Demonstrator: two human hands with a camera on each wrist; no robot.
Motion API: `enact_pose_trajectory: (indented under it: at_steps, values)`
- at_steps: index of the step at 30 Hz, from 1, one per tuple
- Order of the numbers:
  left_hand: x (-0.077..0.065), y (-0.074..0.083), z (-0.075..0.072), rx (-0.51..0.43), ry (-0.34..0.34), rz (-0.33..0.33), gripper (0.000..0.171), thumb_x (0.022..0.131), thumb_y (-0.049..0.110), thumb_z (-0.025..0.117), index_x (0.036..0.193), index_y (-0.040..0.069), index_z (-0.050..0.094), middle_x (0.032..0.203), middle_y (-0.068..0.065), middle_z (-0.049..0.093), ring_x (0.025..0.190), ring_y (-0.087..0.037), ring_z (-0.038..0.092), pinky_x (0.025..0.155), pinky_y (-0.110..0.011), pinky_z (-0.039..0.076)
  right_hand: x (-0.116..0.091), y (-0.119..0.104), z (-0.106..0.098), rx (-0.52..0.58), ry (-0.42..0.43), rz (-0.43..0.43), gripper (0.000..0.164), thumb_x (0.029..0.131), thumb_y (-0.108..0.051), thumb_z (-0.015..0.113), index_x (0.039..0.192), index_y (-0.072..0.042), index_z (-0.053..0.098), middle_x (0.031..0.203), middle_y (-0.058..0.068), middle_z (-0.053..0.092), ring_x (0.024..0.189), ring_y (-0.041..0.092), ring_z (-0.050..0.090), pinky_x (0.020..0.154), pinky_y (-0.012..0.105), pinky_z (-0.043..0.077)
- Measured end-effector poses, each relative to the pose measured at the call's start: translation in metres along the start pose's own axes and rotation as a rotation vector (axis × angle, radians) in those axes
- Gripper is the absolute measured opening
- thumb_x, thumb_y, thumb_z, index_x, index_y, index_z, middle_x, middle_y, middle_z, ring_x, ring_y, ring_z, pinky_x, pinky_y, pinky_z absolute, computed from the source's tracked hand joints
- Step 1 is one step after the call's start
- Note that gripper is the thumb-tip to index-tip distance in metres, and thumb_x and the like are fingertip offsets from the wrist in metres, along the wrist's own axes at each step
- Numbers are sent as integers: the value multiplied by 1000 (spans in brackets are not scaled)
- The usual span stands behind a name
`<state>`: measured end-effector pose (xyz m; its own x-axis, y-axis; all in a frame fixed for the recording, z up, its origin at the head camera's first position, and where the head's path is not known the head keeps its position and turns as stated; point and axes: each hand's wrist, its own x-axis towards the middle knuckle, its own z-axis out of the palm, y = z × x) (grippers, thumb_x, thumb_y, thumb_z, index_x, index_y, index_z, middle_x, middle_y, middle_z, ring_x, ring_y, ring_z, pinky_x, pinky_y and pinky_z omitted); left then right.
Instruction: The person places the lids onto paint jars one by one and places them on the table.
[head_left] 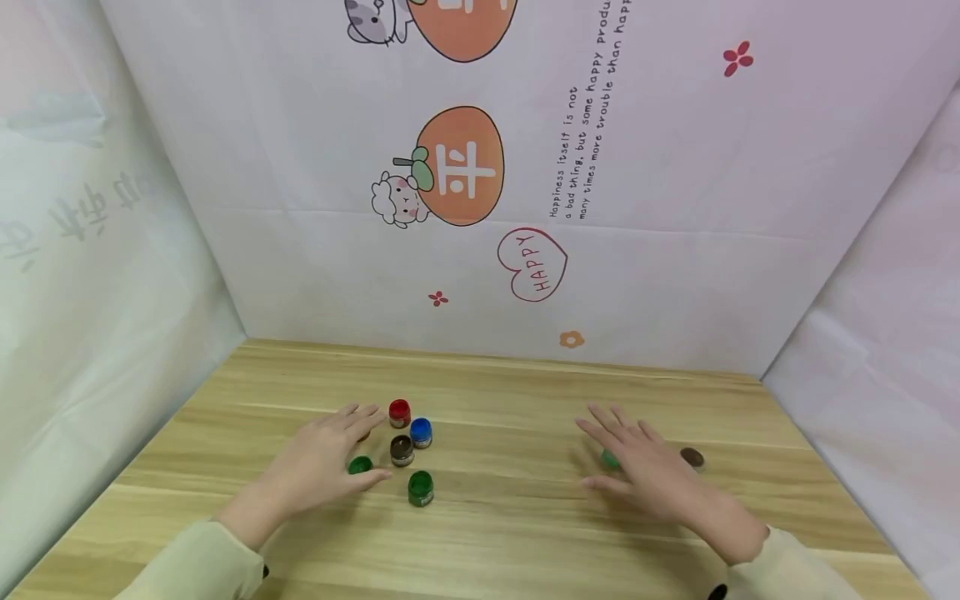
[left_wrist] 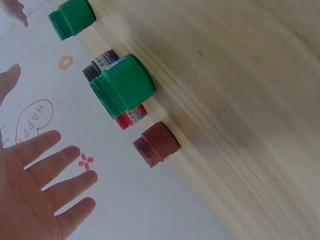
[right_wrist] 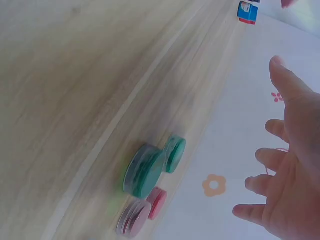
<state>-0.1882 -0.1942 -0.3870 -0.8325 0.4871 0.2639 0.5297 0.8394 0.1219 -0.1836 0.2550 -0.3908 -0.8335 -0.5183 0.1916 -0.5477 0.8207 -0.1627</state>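
Observation:
My left hand [head_left: 322,454] hovers with spread, straight fingers beside a group of open paint jars. Beside its fingers are a red jar [head_left: 400,413], a blue jar [head_left: 422,432] and a dark jar [head_left: 402,450]. One green jar [head_left: 360,467] sits by the thumb, another green jar [head_left: 421,488] nearer me. A reddish-brown jar [left_wrist: 157,144], mostly hidden by the hand in the head view, shows in the left wrist view. My right hand [head_left: 648,467], fingers spread and holding nothing, is over some lids: a green lid [right_wrist: 145,171], a smaller-looking green lid [right_wrist: 175,154], a red lid [right_wrist: 157,202] and a brownish lid [right_wrist: 134,218].
The jars and lids stand on a wood-grain table [head_left: 495,533]. A white printed sheet [head_left: 300,275] rises along its far edge, with white sheets [head_left: 877,358] at both sides. A wide stretch of table separates the jars from the lids.

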Motion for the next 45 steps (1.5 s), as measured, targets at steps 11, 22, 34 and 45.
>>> enact_pose_trajectory:
  at_steps: [11, 22, 34, 45]
  values:
    - [-3, -9, -8, -227, -150, -114, 73, 87, 47, 80, 145, 9, 58, 117, -14, 72, 65, -12, 61, 81, -49, 57, -3, 14, -6, 22, 10, 0, 70, 94, -40, 74, 149, -3, 52, 155, 24, 42, 138, 55, 39, 101, 73, 36]
    - [-4, -18, -2, -327, -246, -156, 71, 74, 37, 92, 133, 6, 66, 121, -8, 70, 96, -24, 67, 81, -46, 57, -6, 22, -7, 94, -38, 63, 67, 98, -44, 68, 148, -4, 53, 153, 23, 45, 139, 53, 38, 104, 69, 37]
    - [3, -14, 6, -319, -301, -199, 63, 71, 25, 94, 126, 9, 69, 118, -7, 69, 99, -27, 65, 85, -54, 54, -1, 31, -3, 180, -123, 139, 55, 101, -38, 65, 145, -6, 57, 148, 23, 51, 133, 47, 50, 102, 64, 43]
    - [4, -17, 11, -259, -303, -222, 56, 65, 20, 97, 113, 9, 70, 104, -5, 70, 91, -22, 64, 83, -50, 55, 6, 39, 6, 170, -189, 134, 48, 92, -16, 78, 136, -3, 64, 135, 18, 62, 124, 40, 58, 97, 56, 50]
